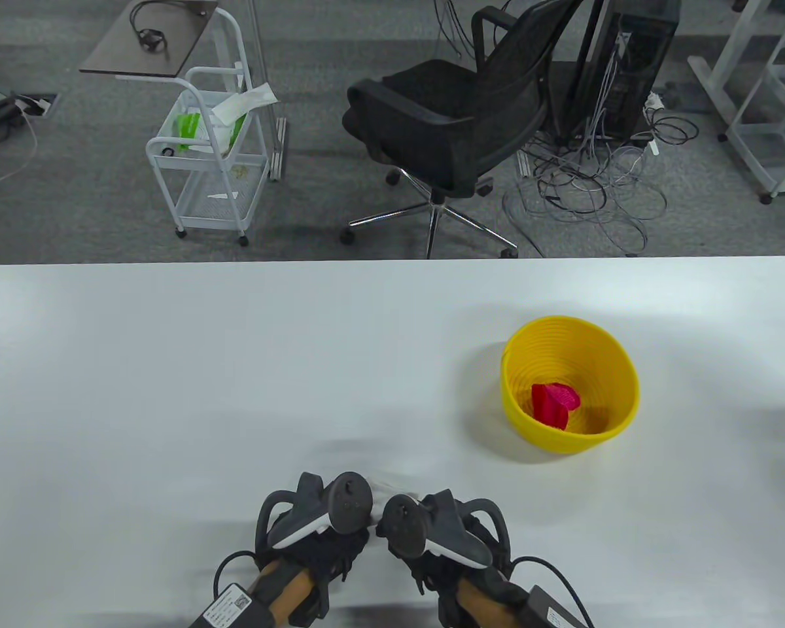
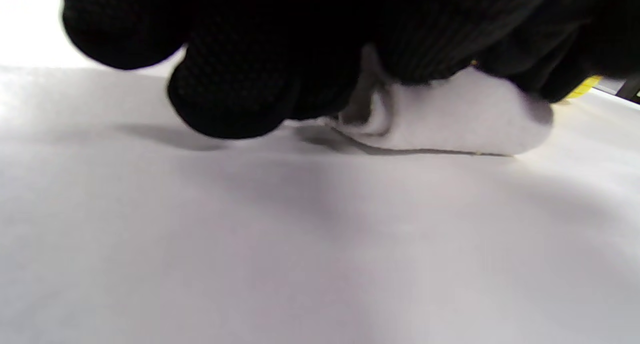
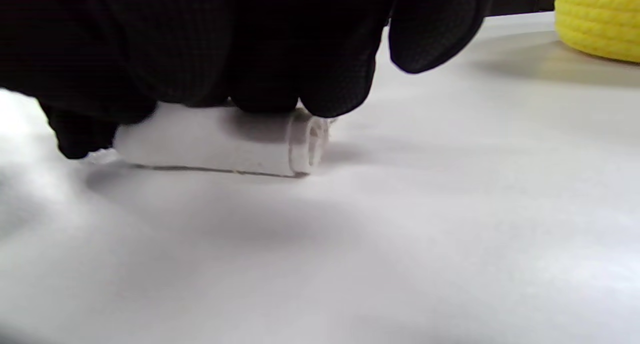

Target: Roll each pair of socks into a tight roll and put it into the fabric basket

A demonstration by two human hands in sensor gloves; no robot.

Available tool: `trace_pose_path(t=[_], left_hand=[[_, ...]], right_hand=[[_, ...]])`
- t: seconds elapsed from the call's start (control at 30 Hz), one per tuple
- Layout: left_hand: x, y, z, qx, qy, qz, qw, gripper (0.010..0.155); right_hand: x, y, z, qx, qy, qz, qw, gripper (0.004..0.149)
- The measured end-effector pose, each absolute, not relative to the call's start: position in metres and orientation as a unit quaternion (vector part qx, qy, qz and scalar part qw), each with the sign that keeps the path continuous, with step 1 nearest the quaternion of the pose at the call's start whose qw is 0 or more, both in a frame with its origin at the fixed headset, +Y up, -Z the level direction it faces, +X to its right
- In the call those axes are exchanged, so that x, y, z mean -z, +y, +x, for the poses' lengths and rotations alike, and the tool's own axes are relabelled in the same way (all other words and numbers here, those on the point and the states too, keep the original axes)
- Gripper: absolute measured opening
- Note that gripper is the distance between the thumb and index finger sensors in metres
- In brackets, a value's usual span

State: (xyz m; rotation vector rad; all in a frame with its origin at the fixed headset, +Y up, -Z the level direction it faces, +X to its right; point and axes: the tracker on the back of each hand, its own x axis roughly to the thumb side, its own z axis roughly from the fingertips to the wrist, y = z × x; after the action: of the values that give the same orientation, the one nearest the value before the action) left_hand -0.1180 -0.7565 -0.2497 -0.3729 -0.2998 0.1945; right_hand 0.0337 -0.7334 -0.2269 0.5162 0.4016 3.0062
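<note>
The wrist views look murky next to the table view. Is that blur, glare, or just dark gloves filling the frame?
Mostly the gloves: in the left wrist view the left hand fills the top as a featureless black mass, and the white sock under it is soft with blur. In the right wrist view the sock's rolled end is fairly sharp. The table view is evenly lit; the basket casts a soft shadow.

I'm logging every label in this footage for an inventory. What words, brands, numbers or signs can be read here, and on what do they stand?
No text can be read in any view.
White label with a square code on the small box by the left wrist: too small and blurred to read.
Yellow basket, red sock roll, white sock roll: no print shows.
</note>
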Motion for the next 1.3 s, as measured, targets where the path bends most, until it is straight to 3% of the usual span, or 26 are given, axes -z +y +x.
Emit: trace_pose_path(t=[0.1, 0.33, 0.5, 0.77, 0.93, 1.13, 1.3], left_hand=[[0.25, -0.753, -0.124, -0.123, -0.136, -0.188, 0.965, 0.046], [0.251, -0.734, -0.14, -0.167, -0.106, -0.118, 0.973, 0.049], [0.25, -0.742, -0.135, -0.155, -0.126, -0.15, 0.968, 0.049], [0.249, -0.757, -0.119, -0.08, -0.143, -0.17, 0.972, 0.061], [0.248, -0.76, -0.113, -0.065, -0.146, -0.16, 0.974, 0.054], [0.248, -0.759, -0.112, -0.073, -0.152, -0.18, 0.969, 0.05], [0.248, -0.759, -0.113, -0.095, -0.157, -0.21, 0.96, 0.049]], right_hand=[[0.231, -0.738, 0.038, -0.976, 0.145, 0.151, 0.054, 0.044], [0.236, -0.745, 0.04, -0.979, 0.15, 0.128, 0.052, 0.05], [0.237, -0.75, 0.04, -0.982, 0.144, 0.113, 0.04, 0.052], [0.238, -0.751, 0.039, -0.985, 0.136, 0.101, 0.043, 0.047], [0.243, -0.745, 0.046, -0.981, 0.15, 0.099, 0.079, 0.045], [0.237, -0.716, 0.053, -0.98, 0.086, 0.138, 0.114, 0.041], [0.226, -0.721, 0.039, -0.976, 0.115, 0.179, 0.053, 0.041]])
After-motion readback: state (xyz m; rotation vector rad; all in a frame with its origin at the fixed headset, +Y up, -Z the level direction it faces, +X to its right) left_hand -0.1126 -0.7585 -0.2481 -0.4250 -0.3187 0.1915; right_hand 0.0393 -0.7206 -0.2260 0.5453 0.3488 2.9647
